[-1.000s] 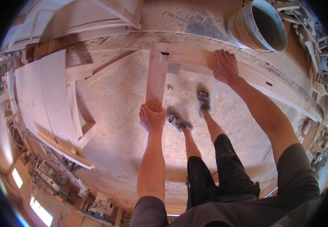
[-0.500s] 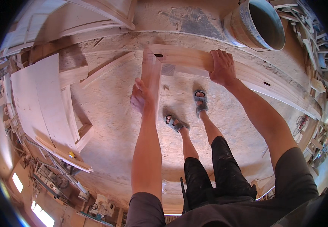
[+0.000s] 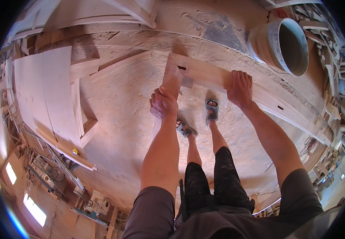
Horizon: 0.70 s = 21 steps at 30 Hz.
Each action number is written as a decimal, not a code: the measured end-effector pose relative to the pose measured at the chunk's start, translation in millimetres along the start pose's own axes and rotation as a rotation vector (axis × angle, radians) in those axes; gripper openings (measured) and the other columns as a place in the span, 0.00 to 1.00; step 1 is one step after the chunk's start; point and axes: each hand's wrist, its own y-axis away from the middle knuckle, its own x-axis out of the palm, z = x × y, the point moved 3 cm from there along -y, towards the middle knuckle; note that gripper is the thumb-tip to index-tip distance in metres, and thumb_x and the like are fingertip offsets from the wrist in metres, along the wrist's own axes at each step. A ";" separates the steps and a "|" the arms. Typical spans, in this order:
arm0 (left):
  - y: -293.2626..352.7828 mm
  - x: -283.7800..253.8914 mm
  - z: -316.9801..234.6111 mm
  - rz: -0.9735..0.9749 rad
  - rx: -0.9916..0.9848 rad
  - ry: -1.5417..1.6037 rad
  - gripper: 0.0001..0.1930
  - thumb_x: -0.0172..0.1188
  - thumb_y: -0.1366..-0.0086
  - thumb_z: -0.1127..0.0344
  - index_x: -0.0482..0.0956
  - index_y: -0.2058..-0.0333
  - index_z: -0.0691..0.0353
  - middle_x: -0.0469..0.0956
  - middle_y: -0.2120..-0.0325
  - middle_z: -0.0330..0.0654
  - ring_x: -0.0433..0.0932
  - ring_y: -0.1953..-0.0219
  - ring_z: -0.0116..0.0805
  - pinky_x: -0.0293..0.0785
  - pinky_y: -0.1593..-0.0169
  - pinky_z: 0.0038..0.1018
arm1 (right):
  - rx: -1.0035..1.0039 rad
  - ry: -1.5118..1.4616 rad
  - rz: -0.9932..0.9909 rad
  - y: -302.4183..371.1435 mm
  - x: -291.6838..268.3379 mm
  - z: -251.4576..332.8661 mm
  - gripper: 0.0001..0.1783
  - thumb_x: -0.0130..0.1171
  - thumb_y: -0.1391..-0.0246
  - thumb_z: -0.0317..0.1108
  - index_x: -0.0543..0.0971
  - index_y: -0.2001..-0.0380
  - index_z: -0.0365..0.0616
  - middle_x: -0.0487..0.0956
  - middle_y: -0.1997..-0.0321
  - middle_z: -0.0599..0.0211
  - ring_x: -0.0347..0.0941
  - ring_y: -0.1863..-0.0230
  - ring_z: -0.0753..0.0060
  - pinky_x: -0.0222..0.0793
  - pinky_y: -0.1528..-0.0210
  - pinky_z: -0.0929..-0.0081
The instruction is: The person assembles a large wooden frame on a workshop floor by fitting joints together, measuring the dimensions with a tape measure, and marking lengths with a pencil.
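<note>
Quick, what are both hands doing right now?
Left hand: closed on the left wooden board.
Right hand: closed on the long slotted board.

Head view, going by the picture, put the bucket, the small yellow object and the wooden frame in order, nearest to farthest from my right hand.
From your right hand, as pictured:
1. Wooden frame: in its grasp.
2. Bucket: up and to the right.
3. Small yellow object: far off at lower left.
</note>
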 end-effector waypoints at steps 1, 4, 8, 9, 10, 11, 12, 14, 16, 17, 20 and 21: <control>-0.1 -1.1 -0.2 0.001 -0.002 -0.005 0.21 0.46 0.25 0.49 0.81 0.63 0.57 0.82 0.64 0.50 0.80 0.60 0.56 0.76 0.60 0.54 | 0.006 0.007 0.011 -0.7 -0.4 0.9 0.32 0.68 0.62 0.26 0.71 0.49 0.41 0.75 0.53 0.53 0.71 0.49 0.46 0.62 0.44 0.52; 0.2 -5.2 -1.9 0.007 0.010 0.023 0.20 0.46 0.25 0.49 0.81 0.62 0.57 0.82 0.64 0.50 0.80 0.60 0.56 0.76 0.60 0.53 | -0.014 0.000 0.002 -1.3 -0.9 0.9 0.33 0.68 0.62 0.27 0.70 0.48 0.40 0.75 0.53 0.52 0.70 0.49 0.45 0.62 0.43 0.51; 0.4 -7.4 -1.3 0.015 0.030 0.037 0.20 0.45 0.25 0.50 0.81 0.62 0.58 0.81 0.65 0.50 0.79 0.60 0.56 0.76 0.59 0.51 | -0.051 -0.025 -0.053 -3.5 -1.3 3.8 0.34 0.66 0.65 0.25 0.70 0.48 0.39 0.75 0.55 0.52 0.70 0.50 0.45 0.61 0.42 0.50; 0.6 -6.5 -1.7 0.010 0.036 0.037 0.20 0.45 0.25 0.50 0.81 0.62 0.58 0.81 0.65 0.50 0.79 0.60 0.56 0.76 0.59 0.50 | -0.057 -0.025 -0.056 -2.2 -0.7 2.9 0.34 0.66 0.65 0.25 0.70 0.48 0.39 0.75 0.55 0.52 0.70 0.50 0.45 0.61 0.42 0.50; 0.4 -5.7 -1.7 0.006 0.043 0.035 0.20 0.45 0.25 0.50 0.80 0.62 0.58 0.80 0.65 0.50 0.79 0.60 0.56 0.76 0.59 0.50 | -0.053 -0.026 -0.051 -2.4 1.0 1.4 0.34 0.66 0.64 0.25 0.70 0.48 0.40 0.75 0.54 0.51 0.70 0.49 0.45 0.61 0.42 0.49; 0.3 -5.1 -1.4 0.002 0.050 0.034 0.20 0.45 0.26 0.50 0.80 0.62 0.58 0.80 0.65 0.49 0.79 0.60 0.55 0.76 0.59 0.50 | -0.053 -0.022 -0.050 -2.3 2.4 -0.2 0.34 0.67 0.64 0.26 0.70 0.48 0.39 0.75 0.54 0.51 0.70 0.49 0.45 0.61 0.42 0.49; -0.1 -4.1 -1.3 0.003 0.049 0.036 0.20 0.45 0.26 0.50 0.80 0.62 0.58 0.80 0.65 0.49 0.78 0.61 0.55 0.76 0.59 0.50 | -0.055 -0.018 -0.050 -3.9 2.3 -0.8 0.35 0.68 0.63 0.28 0.70 0.47 0.39 0.75 0.53 0.51 0.70 0.49 0.45 0.61 0.42 0.50; -0.3 -3.0 -0.6 0.005 0.048 0.041 0.20 0.45 0.26 0.50 0.80 0.62 0.58 0.80 0.65 0.49 0.78 0.61 0.55 0.76 0.59 0.49 | -0.064 -0.010 -0.051 -4.3 2.6 -1.6 0.35 0.69 0.63 0.29 0.70 0.47 0.39 0.75 0.53 0.51 0.70 0.49 0.44 0.62 0.42 0.50; -0.4 -2.6 -1.7 0.024 0.028 0.059 0.20 0.44 0.25 0.50 0.80 0.62 0.57 0.81 0.64 0.49 0.79 0.59 0.56 0.75 0.58 0.51 | -0.080 -0.003 -0.057 -4.7 2.8 -2.2 0.36 0.70 0.63 0.29 0.70 0.46 0.39 0.75 0.53 0.51 0.70 0.49 0.44 0.62 0.42 0.49; -0.8 -1.6 -2.9 0.033 0.018 0.068 0.20 0.43 0.24 0.50 0.80 0.62 0.56 0.81 0.63 0.49 0.79 0.58 0.56 0.75 0.57 0.52 | -0.064 -0.005 -0.051 -4.9 2.0 -4.2 0.35 0.68 0.63 0.28 0.70 0.47 0.39 0.75 0.53 0.50 0.70 0.49 0.44 0.61 0.42 0.49; 0.0 -2.2 0.5 0.054 0.016 0.034 0.19 0.43 0.24 0.51 0.80 0.61 0.56 0.81 0.62 0.48 0.79 0.58 0.56 0.75 0.57 0.51 | -0.047 -0.020 -0.044 -7.1 -1.2 3.2 0.33 0.65 0.63 0.25 0.70 0.48 0.39 0.75 0.53 0.50 0.70 0.48 0.44 0.60 0.42 0.49; -0.2 -3.1 0.6 0.034 0.030 0.044 0.19 0.44 0.25 0.51 0.80 0.61 0.56 0.80 0.64 0.49 0.78 0.60 0.56 0.75 0.58 0.50 | -0.054 -0.019 -0.058 -8.1 -0.9 4.6 0.33 0.66 0.63 0.26 0.70 0.48 0.39 0.75 0.52 0.50 0.70 0.48 0.44 0.60 0.42 0.49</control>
